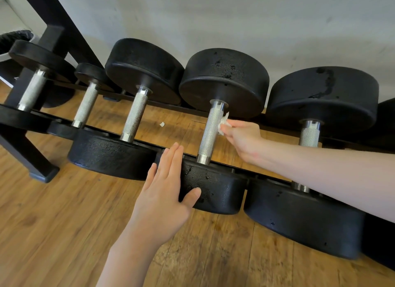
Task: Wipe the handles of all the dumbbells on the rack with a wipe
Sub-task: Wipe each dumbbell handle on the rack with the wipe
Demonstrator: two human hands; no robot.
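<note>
Right hand (pixel 241 137) pinches wipe (pixel 223 124) against near-to-far handle (pixel 208 133); left hand (pixel 164 192) flat.

No readable text, label or number anywhere

We note five dumbbells (pixel 222 120) in a row across the rack (pixel 32 154), wall (pixel 235 19) behind; a paper scrap (pixel 162 124) on the floor (pixel 53 233) mid-frame; a basket (pixel 15 39) upper left
</note>
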